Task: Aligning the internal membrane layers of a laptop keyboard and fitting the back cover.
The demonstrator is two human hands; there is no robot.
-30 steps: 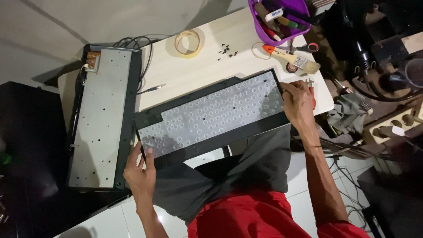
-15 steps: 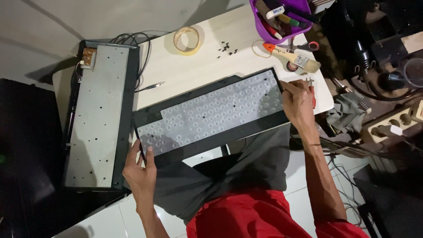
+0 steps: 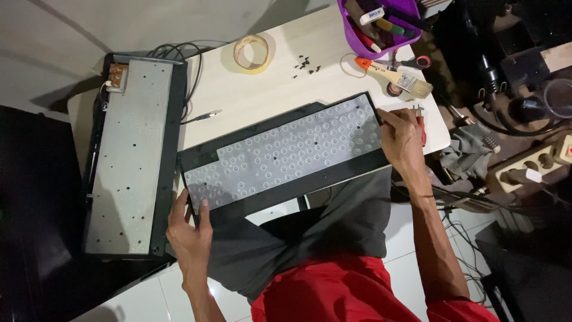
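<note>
I see a small white label (image 3: pixel 374 13) with blue marks on a tube in the purple basket (image 3: pixel 351 33) at the tabletop's far right corner. I see no other packages, signs or screens.

head view, looking steeply down, near, over table (image 3: pixel 262 95) edge

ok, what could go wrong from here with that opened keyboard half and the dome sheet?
1. The translucent rubber dome sheet lies loose on the black keyboard half, which overhangs the table edge; a tilt could slide it off.
2. The small black screws lie loose on the pale wooden table and could be knocked off.
3. Left hand and right hand grip only the ends, so it may flex.
</note>
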